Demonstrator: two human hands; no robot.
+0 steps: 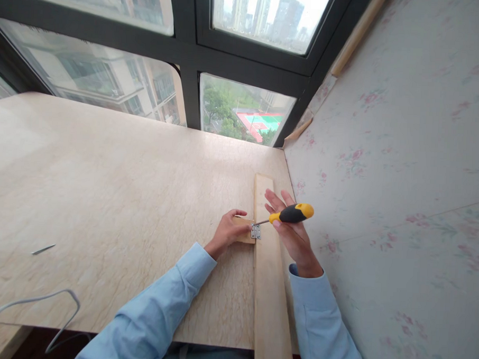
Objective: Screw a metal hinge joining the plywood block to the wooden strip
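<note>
My left hand (230,230) grips a small wooden block (245,238), with the thumb near a metal hinge (256,231). That hinge bridges the block and a long wooden board (273,302), which the block's end meets from the side. A yellow-and-black screwdriver (291,213) is in my right hand (294,237), its thumb at the handle's front and the other fingers stretched out. The screwdriver leans with its handle up to the right, its tip down at the hinge's upper left part. Any screw under the tip is too small to make out.
A thin metal piece (43,249) lies on the stone-patterned ledge (115,195) at left. A grey-white cable (39,298) hangs over the front edge. Dark-framed windows (189,55) close the far side, and a flower-papered wall (394,170) stands close to my right arm.
</note>
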